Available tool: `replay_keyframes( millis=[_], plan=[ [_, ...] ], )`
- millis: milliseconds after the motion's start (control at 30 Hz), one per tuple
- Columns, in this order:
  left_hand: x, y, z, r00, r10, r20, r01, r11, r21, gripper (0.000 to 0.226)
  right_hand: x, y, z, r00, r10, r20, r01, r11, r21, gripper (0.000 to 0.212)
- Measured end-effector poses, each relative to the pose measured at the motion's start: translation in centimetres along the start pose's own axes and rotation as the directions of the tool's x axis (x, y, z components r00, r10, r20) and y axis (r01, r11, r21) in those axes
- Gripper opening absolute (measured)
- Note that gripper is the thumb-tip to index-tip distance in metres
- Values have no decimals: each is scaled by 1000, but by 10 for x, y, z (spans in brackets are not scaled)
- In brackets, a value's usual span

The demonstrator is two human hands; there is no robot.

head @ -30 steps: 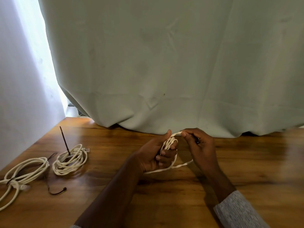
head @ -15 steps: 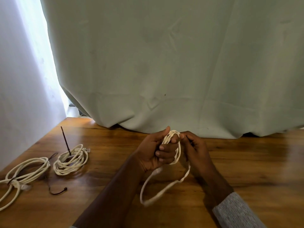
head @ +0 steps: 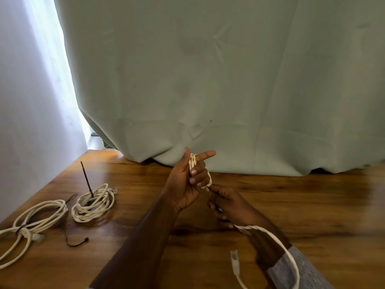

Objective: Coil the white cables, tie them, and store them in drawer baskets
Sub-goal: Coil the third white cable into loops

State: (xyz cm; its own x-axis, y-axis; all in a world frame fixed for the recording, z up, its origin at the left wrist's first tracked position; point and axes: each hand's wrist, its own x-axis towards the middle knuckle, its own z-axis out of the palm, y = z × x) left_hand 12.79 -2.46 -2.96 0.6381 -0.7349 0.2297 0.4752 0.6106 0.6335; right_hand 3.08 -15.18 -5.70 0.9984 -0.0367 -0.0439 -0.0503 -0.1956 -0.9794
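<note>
My left hand [head: 188,182] is raised above the wooden table [head: 291,205], fingers curled around several turns of a white cable [head: 193,161], index finger pointing right. Just below it, my right hand [head: 227,202] pinches the same cable where it leaves the coil. The free tail [head: 289,253] loops over my right wrist and ends in a clear plug [head: 235,261] hanging near the bottom edge. A coiled white cable [head: 93,203] with a dark tie sticking up lies at the left. Another tied white cable [head: 31,224] lies farther left.
A loose dark tie [head: 77,243] lies on the wood between the two coils and my left arm. A pale green curtain [head: 208,80] hangs over the table's far edge. A white wall [head: 25,122] bounds the left side.
My right hand has dropped below the left hand and pulled the cable down. The loose loop has swung right over my right wrist, and the plug end has come into view.
</note>
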Motion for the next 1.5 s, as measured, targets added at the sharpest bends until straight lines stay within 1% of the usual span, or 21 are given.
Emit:
replay_keyframes(
  millis=[67, 133, 200, 300, 367, 433, 533, 633, 700, 767, 833, 900, 967, 1033, 1100, 1200, 1233, 1267, 1333, 1433, 1500],
  plan=[
    [1, 0, -1, 999, 34, -28, -33, 999, 43, 66, 0, 0, 0, 999, 45, 26, -44, 999, -31, 22],
    [2, 0, -4, 996, 65, -65, -58, 992, 111, 60, 0, 0, 2, 996, 77, 34, -76, 996, -41, 22],
    [4, -2, -7, 988, 90, -126, -62, 975, 211, 53, 0, -1, 3, 995, 94, 33, -93, 995, -49, 22],
    [7, -7, -11, 962, 144, -231, -47, 924, 379, 42, -2, -1, 3, 992, 114, 48, -106, 984, -143, 24],
    [9, -11, -16, 938, 222, -267, -44, 838, 544, 34, -3, 0, 2, 991, 117, 61, -104, 977, -186, 24],
    [9, -14, -18, 921, 309, -238, -67, 726, 685, 30, -3, 0, 0, 988, 139, 68, -123, 972, -199, 20],
    [7, -18, -18, 900, 390, -195, -93, 610, 787, 25, -3, -5, -7, 971, 215, 102, -193, 963, -188, 20],
    [7, -25, -20, 893, 425, -151, -116, 540, 834, 20, -6, -7, -20, 948, 251, 194, -216, 959, -186, 19],
    [7, -27, -27, 887, 450, -103, -128, 453, 882, 26, -9, -6, -27, 934, 256, 250, -230, 965, -128, 21],
    [7, -27, -36, 884, 461, -77, -95, 338, 936, 36, -12, -7, -35, 945, 236, 225, -233, 972, -39, 21],
    [7, -26, -44, 888, 457, -47, -72, 239, 968, 41, -14, -9, -42, 974, 162, 158, -180, 978, 108, 18],
    [9, -28, -50, 890, 456, 19, -105, 162, 981, 43, -12, -9, -47, 994, 89, 61, -103, 955, 277, 15],
    [12, -31, -55, 888, 450, 95, -139, 65, 988, 46, -9, -8, -51, 999, 34, -3, -30, 915, 402, 15],
    [14, -34, -58, 890, 430, 152, -162, -13, 987, 52, -8, -5, -55, 1000, -6, -2, 6, 871, 492, 14],
    [15, -37, -58, 896, 405, 184, -161, -91, 983, 56, -8, -4, -56, 998, -44, 34, 18, 837, 546, 10],
    [18, -38, -57, 884, 408, 228, -165, -184, 969, 52, -10, -5, -57, 991, -108, 80, 39, 801, 598, 20],
    [18, -38, -56, 872, 424, 245, -166, -214, 963, 47, -11, -7, -58, 989, -127, 81, 52, 791, 610, 18],
    [18, -37, -56, 858, 444, 257, -165, -236, 958, 43, -13, -8, -58, 986, -143, 82, 62, 784, 618, 14],
    [18, -36, -54, 845, 469, 258, -153, -251, 956, 37, -15, -10, -60, 978, -178, 110, 71, 775, 628, 15],
    [19, -35, -52, 857, 459, 234, -137, -235, 962, 38, -18, -8, -62, 961, -225, 162, 74, 771, 632, 29],
    [19, -36, -53, 859, 459, 228, -143, -212, 967, 42, -19, -9, -63, 953, -236, 190, 71, 784, 617, 29]
  ],
)
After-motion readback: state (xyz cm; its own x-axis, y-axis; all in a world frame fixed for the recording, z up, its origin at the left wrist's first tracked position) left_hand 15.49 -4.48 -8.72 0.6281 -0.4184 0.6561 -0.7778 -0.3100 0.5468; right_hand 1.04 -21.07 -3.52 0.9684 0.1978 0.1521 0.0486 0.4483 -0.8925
